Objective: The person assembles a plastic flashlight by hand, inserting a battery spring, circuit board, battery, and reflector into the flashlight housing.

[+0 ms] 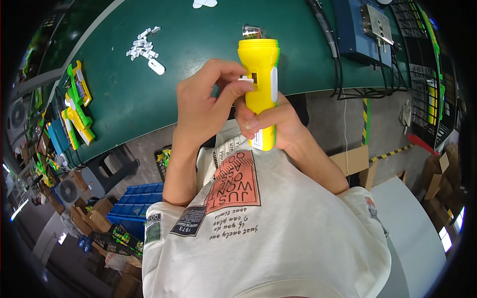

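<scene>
My right hand [271,124] grips the lower body of a yellow plastic flashlight [262,74] with a white side strip, held upright over the edge of the green table [198,30]. My left hand [208,102] pinches a small white plastic piece [245,79] against a rectangular slot in the flashlight's side. A shiny reflector [252,32] shows just beyond the flashlight's head.
A pile of small white plastic parts [143,47] lies on the table's far left, with yellow and green flashlight shells [78,107] stacked at its left edge. A blue machine [365,30] with black cables stands at right. Blue crates [136,201] and cardboard boxes sit on the floor.
</scene>
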The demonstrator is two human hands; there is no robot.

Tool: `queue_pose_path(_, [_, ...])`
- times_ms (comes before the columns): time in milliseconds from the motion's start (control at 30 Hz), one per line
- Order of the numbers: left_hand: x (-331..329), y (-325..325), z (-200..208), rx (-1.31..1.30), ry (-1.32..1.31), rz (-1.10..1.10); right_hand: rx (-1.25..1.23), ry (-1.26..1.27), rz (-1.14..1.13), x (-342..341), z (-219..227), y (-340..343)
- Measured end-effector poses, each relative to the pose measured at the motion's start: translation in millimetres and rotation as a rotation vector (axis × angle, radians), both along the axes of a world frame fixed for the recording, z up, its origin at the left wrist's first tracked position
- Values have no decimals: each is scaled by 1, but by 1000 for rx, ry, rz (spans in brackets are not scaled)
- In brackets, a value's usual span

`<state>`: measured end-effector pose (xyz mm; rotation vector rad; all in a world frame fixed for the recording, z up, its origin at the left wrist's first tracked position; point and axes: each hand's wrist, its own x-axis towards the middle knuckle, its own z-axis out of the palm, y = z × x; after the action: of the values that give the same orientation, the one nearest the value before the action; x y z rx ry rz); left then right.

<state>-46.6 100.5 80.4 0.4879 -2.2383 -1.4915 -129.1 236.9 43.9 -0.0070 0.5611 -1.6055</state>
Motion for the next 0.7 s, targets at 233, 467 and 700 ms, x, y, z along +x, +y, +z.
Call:
queue_pose_path(233, [-2,-7,-1,-127,137,-114,-20,-21,-21,1,8,3])
queue_pose_path(467, [-3,8,10,570,76,-28,-228,-334,55,3,-5,11])
queue_pose_path(700, [-2,9,9,359,77,-99,-208,-266,23,5,-2,12])
